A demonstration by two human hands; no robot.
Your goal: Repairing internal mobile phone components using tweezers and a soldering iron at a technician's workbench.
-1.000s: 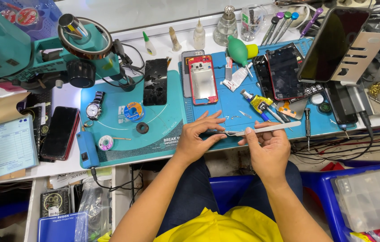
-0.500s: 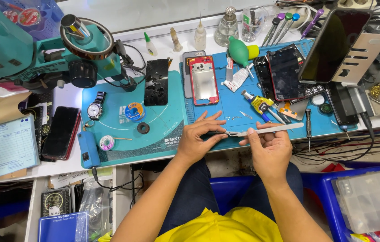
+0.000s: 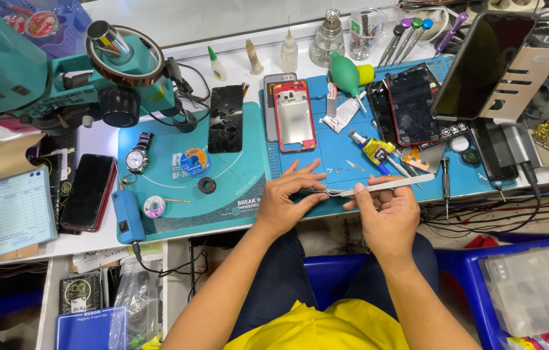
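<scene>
Head view shows both forearms reaching up from the lap to the front edge of the blue silicone work mat. Left hand lies palm down, fingers spread forward, thumb and forefinger pinching a small dark part too tiny to identify. Right hand curls beside it, thumb and fingertips pressed together around long silver metal tweezers, whose tips meet the part between the two hands. Beyond the left fingers sits a red-framed opened phone body; beyond the right fingers lies a yellow-labelled glue tube.
</scene>
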